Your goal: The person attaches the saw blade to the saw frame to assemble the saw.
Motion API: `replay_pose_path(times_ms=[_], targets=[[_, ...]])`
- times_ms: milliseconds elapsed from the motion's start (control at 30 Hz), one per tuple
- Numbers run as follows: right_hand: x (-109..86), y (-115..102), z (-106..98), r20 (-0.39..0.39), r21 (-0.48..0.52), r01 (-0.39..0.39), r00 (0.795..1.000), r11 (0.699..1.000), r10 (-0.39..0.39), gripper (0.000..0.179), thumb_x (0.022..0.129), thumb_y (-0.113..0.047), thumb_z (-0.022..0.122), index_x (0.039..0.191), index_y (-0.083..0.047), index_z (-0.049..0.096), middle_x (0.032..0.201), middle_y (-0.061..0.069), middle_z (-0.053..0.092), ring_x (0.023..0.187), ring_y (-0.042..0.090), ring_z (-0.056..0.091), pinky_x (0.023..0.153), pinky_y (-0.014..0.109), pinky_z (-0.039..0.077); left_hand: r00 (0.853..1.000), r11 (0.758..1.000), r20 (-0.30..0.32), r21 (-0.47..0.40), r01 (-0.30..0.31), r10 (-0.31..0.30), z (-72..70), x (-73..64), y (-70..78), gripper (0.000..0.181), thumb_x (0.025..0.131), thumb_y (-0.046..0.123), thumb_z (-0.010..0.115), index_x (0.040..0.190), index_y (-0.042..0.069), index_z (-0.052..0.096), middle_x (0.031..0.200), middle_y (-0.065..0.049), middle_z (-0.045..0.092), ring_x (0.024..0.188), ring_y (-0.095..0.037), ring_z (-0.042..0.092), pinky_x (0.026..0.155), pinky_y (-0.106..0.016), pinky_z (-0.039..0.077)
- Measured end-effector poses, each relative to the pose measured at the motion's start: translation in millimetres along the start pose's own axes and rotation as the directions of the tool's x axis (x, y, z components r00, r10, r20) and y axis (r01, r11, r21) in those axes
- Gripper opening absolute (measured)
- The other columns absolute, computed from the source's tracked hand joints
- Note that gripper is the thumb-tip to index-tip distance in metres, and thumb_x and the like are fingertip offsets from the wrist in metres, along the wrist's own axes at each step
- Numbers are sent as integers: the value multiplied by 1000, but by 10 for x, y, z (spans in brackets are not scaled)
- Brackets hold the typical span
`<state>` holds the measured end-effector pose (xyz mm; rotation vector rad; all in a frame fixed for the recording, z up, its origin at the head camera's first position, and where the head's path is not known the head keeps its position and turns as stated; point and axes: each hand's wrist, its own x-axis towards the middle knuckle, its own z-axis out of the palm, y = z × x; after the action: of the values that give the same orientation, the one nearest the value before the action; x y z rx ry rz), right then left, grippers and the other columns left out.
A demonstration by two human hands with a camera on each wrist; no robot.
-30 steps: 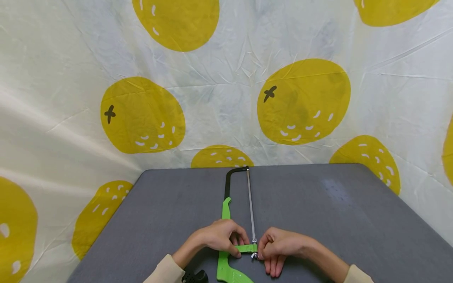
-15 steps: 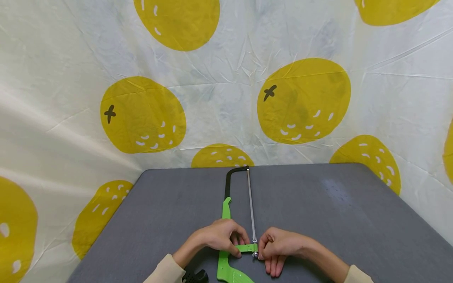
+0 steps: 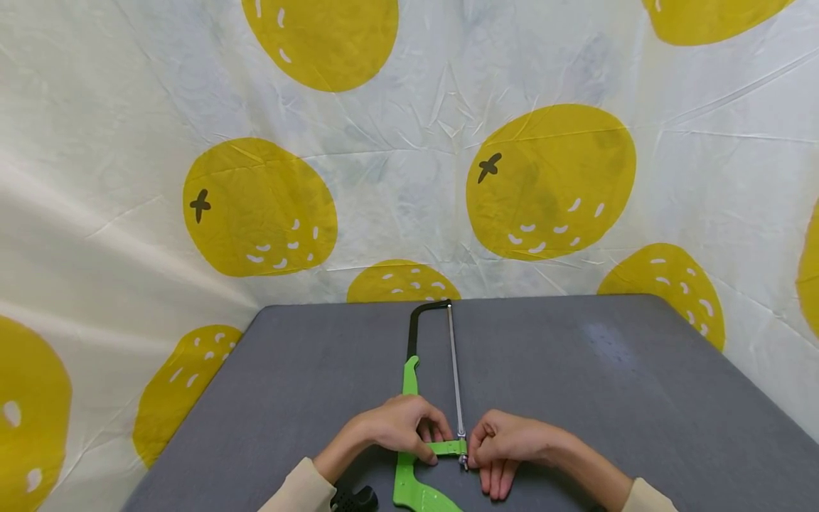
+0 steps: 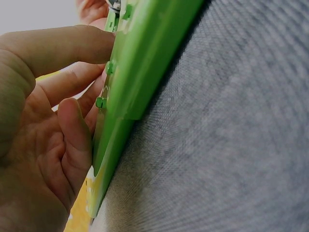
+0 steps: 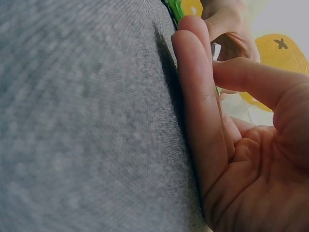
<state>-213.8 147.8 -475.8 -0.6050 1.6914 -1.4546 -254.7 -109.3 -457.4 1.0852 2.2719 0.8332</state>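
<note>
Closest to you, a lumpy black thing, partly out of sight, sits on the grey cloth-covered desk. Beside it lies the green-handled metal hacksaw. Your right hand has a nearly closed grip: finger and thumb pinch the small silver wing nut. Your left hand's grip curls round the flat green crossbar. Past your hands, the thin silver blade runs to the bent black frame. Behind hangs a white cloth with yellow fruit.
</note>
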Motion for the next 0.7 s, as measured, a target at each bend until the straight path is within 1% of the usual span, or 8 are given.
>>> replay_pose_path(times_ms=[267,333,533,567,700], targets=[[-7,0,-21,20,-3,5,1000,1000,-5,27,93,-5,62,101,20,66,66,1,71,57,6,71,52,23,58,1000,1000,5,-4,-2,2,-5,2,-1,28,81,11,86,107,21,80,88,16,73,75,7,65,70,-16,56],[-10,-3,-23,26,-1,6,1000,1000,-6,27,93,-5,62,101,20,65,67,2,71,57,7,71,52,23,58,1000,1000,5,-2,-4,4,-7,0,0,28,81,11,86,107,21,80,88,16,73,75,7,65,70,-16,56],[-14,-28,-17,32,-3,-2,999,1000,3,21,93,-8,65,96,12,69,68,2,72,57,6,71,53,23,59,1000,1000,6,3,-5,5,-13,-5,4,28,81,12,86,107,21,80,87,16,73,75,7,64,70,-16,56],[-14,-35,-15,32,-6,-6,999,1000,6,22,94,-10,66,95,11,69,68,1,72,57,5,71,52,23,58,1000,1000,6,2,-6,6,-15,-6,5,28,81,12,86,107,21,80,87,15,73,75,7,64,70,-16,56],[-19,-49,-11,36,-6,-14,999,1000,15,37,97,-18,69,96,19,66,69,0,73,56,3,69,52,22,58,1000,1000,8,-8,-2,2,-16,-4,12,28,81,11,86,106,21,80,88,15,73,75,7,65,70,-16,56]])
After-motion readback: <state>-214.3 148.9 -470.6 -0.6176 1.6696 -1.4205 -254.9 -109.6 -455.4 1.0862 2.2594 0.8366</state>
